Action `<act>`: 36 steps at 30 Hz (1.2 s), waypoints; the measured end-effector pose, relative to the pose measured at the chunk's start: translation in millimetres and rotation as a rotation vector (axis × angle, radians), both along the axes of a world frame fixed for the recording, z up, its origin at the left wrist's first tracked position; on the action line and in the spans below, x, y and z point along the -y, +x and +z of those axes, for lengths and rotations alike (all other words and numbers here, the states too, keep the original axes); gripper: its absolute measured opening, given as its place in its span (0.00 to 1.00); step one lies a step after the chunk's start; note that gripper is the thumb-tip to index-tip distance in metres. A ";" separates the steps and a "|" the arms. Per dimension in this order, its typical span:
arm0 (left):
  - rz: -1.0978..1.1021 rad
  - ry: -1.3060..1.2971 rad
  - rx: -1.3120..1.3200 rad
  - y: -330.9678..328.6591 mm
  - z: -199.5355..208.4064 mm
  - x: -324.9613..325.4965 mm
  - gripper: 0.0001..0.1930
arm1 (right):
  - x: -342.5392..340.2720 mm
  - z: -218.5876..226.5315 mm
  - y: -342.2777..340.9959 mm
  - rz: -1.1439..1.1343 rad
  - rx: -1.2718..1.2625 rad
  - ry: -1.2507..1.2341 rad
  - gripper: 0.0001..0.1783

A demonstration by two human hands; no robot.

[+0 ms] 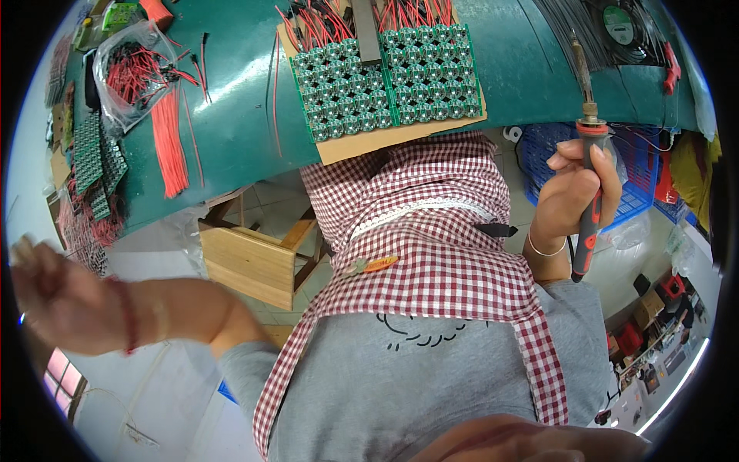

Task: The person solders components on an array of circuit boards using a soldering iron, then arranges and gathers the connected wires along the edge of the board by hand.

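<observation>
My right hand [568,192] is wrapped round the grey and red handle of a soldering iron [589,239]. The iron's metal tip points up and away, over the right part of the green table. Off at the far left, beyond the table's edge, my left hand [65,300] is raised and smeared by motion; its fingers cannot be made out. In front of me, two panels of small round green circuit boards [346,88] lie side by side on a cardboard sheet [400,138]. Red and black wires [319,27] stick out along their far edge. A flat grey bar [368,38] rests across the middle.
Left on the green table [239,77] are a clear bag of red-black wires [138,77], a red wire bundle [169,146] and stacked green boards [88,158]. At right sit a black reel [618,27] and a red-handled tool [672,69]. Below stand a blue crate [639,185] and wooden stool [250,262].
</observation>
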State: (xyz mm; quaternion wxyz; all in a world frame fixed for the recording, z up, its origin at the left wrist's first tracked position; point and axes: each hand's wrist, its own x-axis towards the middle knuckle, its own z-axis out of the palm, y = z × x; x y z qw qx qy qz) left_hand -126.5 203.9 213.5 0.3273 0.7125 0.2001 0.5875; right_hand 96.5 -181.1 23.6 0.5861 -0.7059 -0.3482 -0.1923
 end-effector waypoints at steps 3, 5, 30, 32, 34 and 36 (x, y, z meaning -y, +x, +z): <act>-0.078 -0.046 -0.055 3.6 -8.4 -1.6 0.11 | -3.2 -16.6 7.9 -0.021 0.024 0.075 0.17; -0.152 -0.131 -0.105 5.2 -14.6 5.3 0.11 | -2.4 -15.3 8.6 -0.051 0.020 0.089 0.18; -1.078 -1.161 -0.467 108.4 -182.2 211.8 0.05 | -22.2 -12.8 -15.8 0.554 -0.348 0.048 0.27; -0.952 -0.814 -0.601 110.2 -181.8 207.0 0.05 | -23.4 -16.5 -18.3 0.587 -0.419 0.072 0.27; -0.945 -0.838 -0.602 110.3 -182.2 204.1 0.06 | -26.9 -15.7 -19.4 0.573 -0.449 0.069 0.26; -0.999 -0.775 -0.637 110.8 -180.5 199.7 0.05 | -26.8 -15.3 -17.2 0.610 -0.443 0.070 0.26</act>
